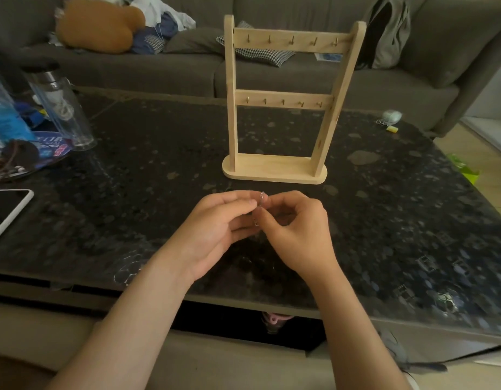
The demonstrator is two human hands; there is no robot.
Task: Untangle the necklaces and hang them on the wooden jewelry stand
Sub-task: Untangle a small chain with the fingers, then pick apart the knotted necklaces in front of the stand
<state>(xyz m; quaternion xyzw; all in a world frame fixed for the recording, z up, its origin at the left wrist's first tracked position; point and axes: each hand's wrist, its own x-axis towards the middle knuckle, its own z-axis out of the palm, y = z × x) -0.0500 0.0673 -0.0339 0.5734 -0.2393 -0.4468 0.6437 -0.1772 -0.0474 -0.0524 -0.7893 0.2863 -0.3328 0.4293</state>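
A wooden jewelry stand (274, 167) stands upright on the dark table, with two crossbars carrying small metal hooks, all bare. Just in front of its base my left hand (218, 229) and my right hand (297, 229) meet fingertip to fingertip. Between them they pinch a small bunch of thin silvery necklace chain (261, 199), which pokes up above the fingers. A little more chain shows lower down between the hands; the rest is hidden by my fingers.
A phone (7, 212) lies at the table's left edge. A clear bottle (60, 105) and blue packaging (10, 122) crowd the far left. Small items (390, 119) sit at the far right. A grey sofa (159, 68) with cushions runs behind the table (384, 220).
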